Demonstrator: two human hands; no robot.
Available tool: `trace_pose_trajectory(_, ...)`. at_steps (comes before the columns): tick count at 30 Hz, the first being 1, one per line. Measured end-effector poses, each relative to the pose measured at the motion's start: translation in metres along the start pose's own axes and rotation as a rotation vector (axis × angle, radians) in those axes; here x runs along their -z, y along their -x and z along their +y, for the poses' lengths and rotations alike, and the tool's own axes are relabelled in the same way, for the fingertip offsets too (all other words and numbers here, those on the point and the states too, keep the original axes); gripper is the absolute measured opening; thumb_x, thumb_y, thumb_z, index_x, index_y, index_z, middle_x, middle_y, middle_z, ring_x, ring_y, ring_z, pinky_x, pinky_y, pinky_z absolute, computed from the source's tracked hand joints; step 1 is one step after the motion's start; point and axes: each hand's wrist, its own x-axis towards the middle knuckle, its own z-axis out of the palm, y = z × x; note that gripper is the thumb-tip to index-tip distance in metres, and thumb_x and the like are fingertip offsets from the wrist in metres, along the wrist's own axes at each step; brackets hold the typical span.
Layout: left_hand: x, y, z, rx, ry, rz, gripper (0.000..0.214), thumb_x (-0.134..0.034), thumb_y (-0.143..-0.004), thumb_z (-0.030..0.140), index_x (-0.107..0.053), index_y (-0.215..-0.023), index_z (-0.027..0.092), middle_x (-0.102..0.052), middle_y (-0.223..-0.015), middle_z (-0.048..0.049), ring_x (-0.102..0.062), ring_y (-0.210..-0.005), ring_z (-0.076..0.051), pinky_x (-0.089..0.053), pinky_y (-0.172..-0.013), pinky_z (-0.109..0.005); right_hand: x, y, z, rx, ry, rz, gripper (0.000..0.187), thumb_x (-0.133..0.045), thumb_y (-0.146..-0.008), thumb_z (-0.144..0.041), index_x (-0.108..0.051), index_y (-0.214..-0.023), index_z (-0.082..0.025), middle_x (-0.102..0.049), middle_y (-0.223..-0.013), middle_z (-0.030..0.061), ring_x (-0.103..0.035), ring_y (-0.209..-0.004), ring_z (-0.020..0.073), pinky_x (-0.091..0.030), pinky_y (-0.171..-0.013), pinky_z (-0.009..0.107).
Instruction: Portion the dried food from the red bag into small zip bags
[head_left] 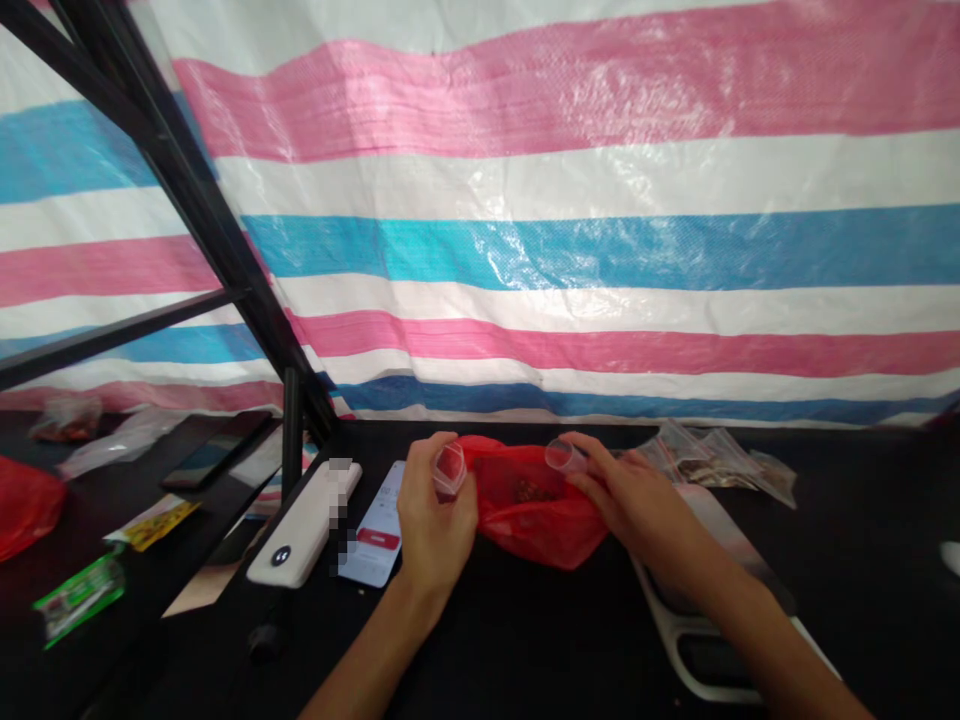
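Some phone (373, 525) text, left, blurs. Apart, left hand (431, 515) grips a clear container (450, 468), right hand (626, 500) another (566, 456); sheer red bag (544, 525) between.

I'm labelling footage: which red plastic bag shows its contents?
The red plastic bag between the left hand and right hand: brown contents show inside; the other red bag, at far left, shows none.

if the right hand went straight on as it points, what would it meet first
Probably the red bag, beside the clear cup the right hand holds; depth is unclear, so hand and bag may touch.
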Motion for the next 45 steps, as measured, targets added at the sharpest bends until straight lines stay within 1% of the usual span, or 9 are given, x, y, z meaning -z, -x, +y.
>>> trace_pose_trajectory(4,-0.001,0.001,0.008,0.105,0.038,0.188,0.041,-0.064,-0.078,0.013,-0.055,-0.118,0.021,-0.061,-0.107,-0.0032,-0.064,-0.094,-0.017,-0.053,-0.086,-0.029,0.008,0.002,0.0,0.053,0.046,0.319,0.038,-0.042,-0.105,-0.033,-0.05,-0.141,-0.02,-0.078,-0.105,0.0104,-0.071,-0.086,0.0255,-0.043,-0.077,0.038)
trace_pose_trajectory(9,-0.011,0.009,0.006,0.34,0.095,-0.128,0.044,-0.057,-0.075,0.008,-0.054,-0.117,0.021,-0.062,-0.1,-0.0018,-0.064,-0.086,-0.018,-0.053,-0.081,-0.03,0.005,0.001,0.0,0.139,0.055,-0.041,0.034,-0.046,-0.104,-0.028,-0.056,-0.135,-0.019,-0.076,-0.113,0.0123,-0.071,-0.093,0.0263,-0.046,-0.083,0.04)
trace_pose_trajectory(15,-0.014,0.007,0.003,0.459,0.111,-0.1,0.045,-0.058,-0.075,0.012,-0.049,-0.118,0.022,-0.057,-0.098,-0.0007,-0.06,-0.083,-0.017,-0.051,-0.082,-0.033,0.008,0.004,-0.005,0.095,-0.094,-0.251,0.031,-0.045,-0.104,-0.028,-0.057,-0.132,-0.021,-0.07,-0.128,0.0125,-0.067,-0.107,0.0281,-0.044,-0.093,0.045)
trace_pose_trajectory(22,0.003,0.01,0.019,-0.088,-0.011,-0.075,0.055,-0.062,-0.08,0.015,-0.043,-0.131,0.02,-0.052,-0.116,-0.0086,-0.055,-0.106,-0.025,-0.047,-0.094,-0.04,0.015,0.005,-0.011,0.066,-0.255,-0.129,0.03,-0.047,-0.103,-0.032,-0.057,-0.13,-0.025,-0.067,-0.133,0.0106,-0.063,-0.114,0.0272,-0.043,-0.098,0.046)
trace_pose_trajectory(26,0.004,0.019,0.027,-0.31,-0.039,-0.357,0.048,-0.059,-0.079,0.009,-0.05,-0.124,0.021,-0.056,-0.1,-0.0061,-0.057,-0.089,-0.022,-0.05,-0.078,-0.035,0.021,0.006,-0.015,-0.011,-0.573,-0.121,0.034,-0.044,-0.105,-0.04,-0.052,-0.136,-0.028,-0.07,-0.124,0.0076,-0.065,-0.112,0.0234,-0.05,-0.096,0.039)
trace_pose_trajectory(29,-0.001,0.02,0.026,-0.214,-0.099,-0.495,0.048,-0.058,-0.077,0.01,-0.052,-0.123,0.022,-0.059,-0.1,-0.007,-0.06,-0.091,-0.024,-0.053,-0.079,-0.035,0.02,0.005,-0.016,-0.066,-0.684,-0.167,0.038,-0.043,-0.105,-0.041,-0.046,-0.14,-0.026,-0.072,-0.117,0.0081,-0.068,-0.104,0.0226,-0.053,-0.091,0.037)
trace_pose_trajectory(38,-0.005,0.01,0.02,0.164,-0.247,-0.456,0.042,-0.054,-0.082,0.01,-0.051,-0.122,0.022,-0.058,-0.111,-0.0072,-0.064,-0.1,-0.025,-0.053,-0.086,-0.039,0.011,0.005,-0.015,-0.133,-0.4,-0.178,0.036,-0.042,-0.104,-0.043,-0.049,-0.135,-0.026,-0.075,-0.111,0.0083,-0.073,-0.096,0.027,-0.052,-0.084,0.038)
trace_pose_trajectory(42,-0.006,0.013,0.022,0.25,-0.351,-0.59,0.042,-0.052,-0.083,0.009,-0.052,-0.122,0.022,-0.057,-0.111,-0.0081,-0.065,-0.094,-0.026,-0.053,-0.08,-0.039,0.012,0.005,-0.014,-0.076,-0.273,-0.246,0.026,-0.054,-0.098,-0.035,-0.06,-0.122,-0.024,-0.074,-0.108,0.007,-0.072,-0.093,0.0264,-0.052,-0.082,0.037)
trace_pose_trajectory(45,-0.006,0.011,0.02,0.236,-0.312,-0.513,0.045,-0.055,-0.082,0.011,-0.05,-0.125,0.021,-0.055,-0.113,-0.0086,-0.064,-0.097,-0.025,-0.052,-0.084,-0.04,0.011,0.005,-0.011,0.015,-0.193,-0.265,0.022,-0.062,-0.092,-0.026,-0.065,-0.113,-0.021,-0.071,-0.117,0.0099,-0.066,-0.107,0.0286,-0.048,-0.094,0.041)
